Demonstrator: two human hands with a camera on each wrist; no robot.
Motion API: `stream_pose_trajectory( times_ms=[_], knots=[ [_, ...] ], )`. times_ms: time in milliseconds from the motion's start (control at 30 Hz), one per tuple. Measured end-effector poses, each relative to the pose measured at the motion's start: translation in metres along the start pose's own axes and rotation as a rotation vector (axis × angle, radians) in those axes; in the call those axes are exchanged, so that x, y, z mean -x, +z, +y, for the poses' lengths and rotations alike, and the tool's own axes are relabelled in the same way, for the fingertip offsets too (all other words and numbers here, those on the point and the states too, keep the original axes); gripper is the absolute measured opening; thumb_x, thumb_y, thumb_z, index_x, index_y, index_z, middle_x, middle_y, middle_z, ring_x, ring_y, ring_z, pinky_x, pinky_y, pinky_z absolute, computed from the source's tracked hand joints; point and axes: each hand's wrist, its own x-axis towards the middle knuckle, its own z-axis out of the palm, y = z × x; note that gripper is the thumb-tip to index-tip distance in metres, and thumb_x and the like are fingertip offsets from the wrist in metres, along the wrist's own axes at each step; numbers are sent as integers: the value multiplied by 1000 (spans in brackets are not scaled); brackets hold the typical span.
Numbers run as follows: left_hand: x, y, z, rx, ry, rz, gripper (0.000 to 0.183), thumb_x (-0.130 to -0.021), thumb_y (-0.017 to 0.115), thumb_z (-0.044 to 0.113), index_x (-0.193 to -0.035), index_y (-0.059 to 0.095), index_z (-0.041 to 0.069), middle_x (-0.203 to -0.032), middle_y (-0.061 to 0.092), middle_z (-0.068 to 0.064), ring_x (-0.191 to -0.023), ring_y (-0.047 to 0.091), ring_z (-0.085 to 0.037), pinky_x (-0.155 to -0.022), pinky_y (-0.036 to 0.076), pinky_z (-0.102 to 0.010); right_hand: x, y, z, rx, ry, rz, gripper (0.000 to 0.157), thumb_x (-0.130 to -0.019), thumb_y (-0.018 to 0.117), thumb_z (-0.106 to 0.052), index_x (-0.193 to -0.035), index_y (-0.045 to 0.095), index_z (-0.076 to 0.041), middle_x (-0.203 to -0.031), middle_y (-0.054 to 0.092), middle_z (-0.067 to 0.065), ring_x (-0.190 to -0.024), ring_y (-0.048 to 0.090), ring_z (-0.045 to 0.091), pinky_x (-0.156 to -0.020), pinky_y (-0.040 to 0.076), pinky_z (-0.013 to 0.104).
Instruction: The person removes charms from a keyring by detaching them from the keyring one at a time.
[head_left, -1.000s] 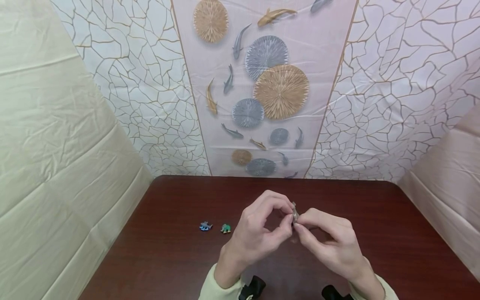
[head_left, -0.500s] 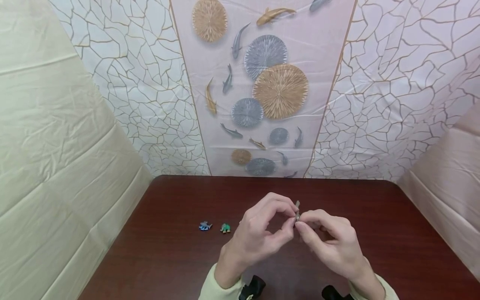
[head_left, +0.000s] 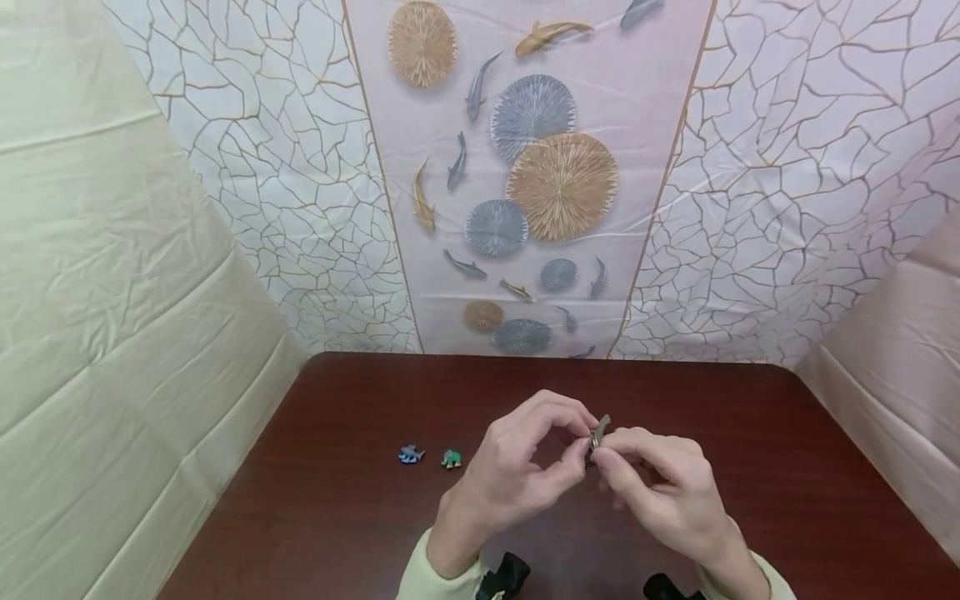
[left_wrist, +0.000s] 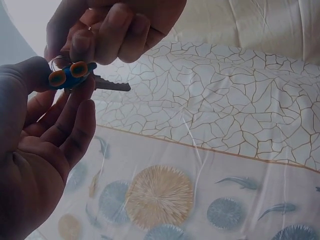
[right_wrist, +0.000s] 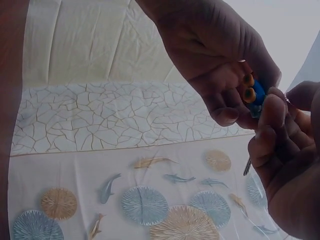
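Note:
Above the table, my left hand (head_left: pixel 513 467) pinches a metal key ring (head_left: pixel 596 442) between thumb and fingertips. A notched key (left_wrist: pixel 112 85) sticks out past these fingers. A small blue toy figure with orange, round-ended feet (left_wrist: pixel 75 73) sits at the left thumb and fingers, beside the ring; how it is joined to the ring is hidden. My right hand (head_left: pixel 671 483) pinches the ring's near side with thumb and forefinger, its other fingers curled. In the right wrist view the key's tip (right_wrist: pixel 247 166) shows below the right fingers.
Two small toy figures stand on the dark red-brown table (head_left: pixel 337 533) left of the hands: a blue-grey one (head_left: pixel 410 454) and a green one (head_left: pixel 452 458). A patterned cloth (head_left: pixel 555 283) hangs behind the table, with pale cloth on both sides.
The key has turned and now tilts to the right above the fingers. Both hands have shifted slightly but keep their grip on the ring. The two figures on the table stay put.

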Motion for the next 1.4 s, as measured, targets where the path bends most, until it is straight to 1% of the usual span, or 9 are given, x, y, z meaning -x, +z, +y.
stream_pose_trajectory(
  times_ms=[200, 400, 533, 633, 733, 867, 1167, 1333, 1400],
  knots=[
    [0, 0, 0, -1, 24, 2, 15, -82, 64, -8, -93, 58, 0, -98, 65, -10, -83, 65, -12, -77, 52, -10, 3, 1, 0, -12, 45, 22, 2, -88, 63, 9, -88, 61, 8, -61, 53, 1, -51, 45, 1, -44, 34, 4],
    [0, -1, 0, -23, 22, 10, 18, -80, 66, -8, -93, 58, 2, -99, 66, -9, -88, 66, -12, -79, 51, -12, 1, 2, -1, 1, 18, 33, 4, -86, 65, 9, -87, 62, 7, -61, 51, 0, -51, 43, 0, -44, 32, 4],
    [0, -2, 0, -29, 9, 10, 19, -80, 66, -8, -93, 58, 3, -98, 67, -8, -91, 66, -12, -80, 51, -12, -1, 3, -2, -6, -13, 20, 4, -87, 64, 10, -88, 64, 6, -62, 53, 2, -50, 45, 0, -46, 35, 4],
    [-1, -1, -1, -27, 8, 6, 19, -80, 67, -8, -93, 58, 3, -98, 67, -8, -91, 66, -12, -80, 51, -12, -1, 3, -1, -28, -9, 9, 2, -89, 63, 8, -87, 63, 7, -63, 54, 3, -50, 49, 1, -47, 38, 4],
    [-1, -1, -1, -28, 11, 4, 19, -80, 67, -8, -92, 59, 3, -98, 67, -7, -92, 66, -13, -82, 51, -13, 0, 4, -1, -42, 5, 9, 6, -91, 61, 7, -85, 61, 9, -65, 54, 5, -51, 53, 3, -48, 41, 5],
    [-1, -1, -1, -30, 3, 6, 19, -80, 67, -8, -92, 59, 3, -98, 67, -7, -93, 66, -13, -82, 51, -13, -1, 4, -1, -39, -3, 9, 8, -91, 61, 6, -85, 61, 10, -68, 56, 6, -52, 54, 3, -49, 42, 7],
    [1, 2, -1, 25, -57, 34, 19, -81, 66, -8, -92, 57, 5, -98, 67, -8, -90, 67, -13, -75, 52, -11, -13, 9, -2, -77, -83, 2, 7, -90, 61, 8, -84, 63, 11, -67, 56, 6, -59, 55, 7, -53, 42, 15],
    [2, 5, 1, 108, -118, 52, 13, -85, 64, -8, -94, 59, 1, -100, 65, -11, -80, 66, -10, -68, 52, -9, -10, 10, 2, -90, -71, 13, 6, -88, 61, 11, -83, 62, 12, -69, 58, 7, -61, 56, 8, -52, 42, 14],
    [3, 6, 1, 115, -134, 61, 12, -87, 63, -7, -95, 59, 1, -101, 64, -10, -76, 65, -8, -66, 52, -9, -7, 9, 4, -89, -59, 14, 5, -88, 60, 12, -83, 62, 11, -70, 59, 7, -62, 57, 8, -52, 43, 13]
  ],
)
